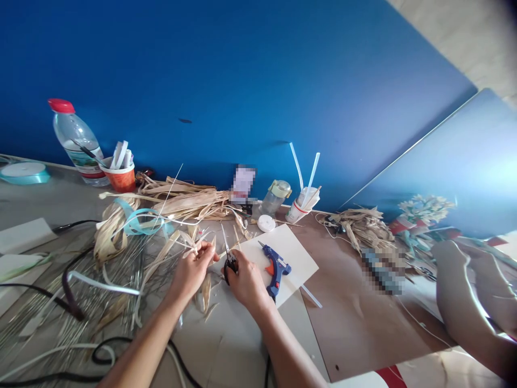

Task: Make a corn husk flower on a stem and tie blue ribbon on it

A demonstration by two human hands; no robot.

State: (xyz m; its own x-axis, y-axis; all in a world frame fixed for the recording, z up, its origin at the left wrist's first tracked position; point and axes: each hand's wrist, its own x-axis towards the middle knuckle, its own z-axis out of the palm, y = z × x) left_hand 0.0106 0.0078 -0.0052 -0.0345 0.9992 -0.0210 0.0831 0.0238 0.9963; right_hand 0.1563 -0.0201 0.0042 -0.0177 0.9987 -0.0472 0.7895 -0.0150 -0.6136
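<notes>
Just left of centre, the left hand [196,265] pinches pale, papery dried husk strips [188,239]. At centre, the right hand [248,280] grips black-handled metal scissors [230,262]; good cutting needs fingertips clear.

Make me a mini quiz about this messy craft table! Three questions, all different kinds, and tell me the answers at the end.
1. Which hand is holding the scissors?

2. True or false: the blue glue gun lies on the white sheet.

3. What colour is the cap on the big bottle?
A) Green
B) Red
C) Yellow

Key: 1. The right hand; 2. True; 3. B
</notes>
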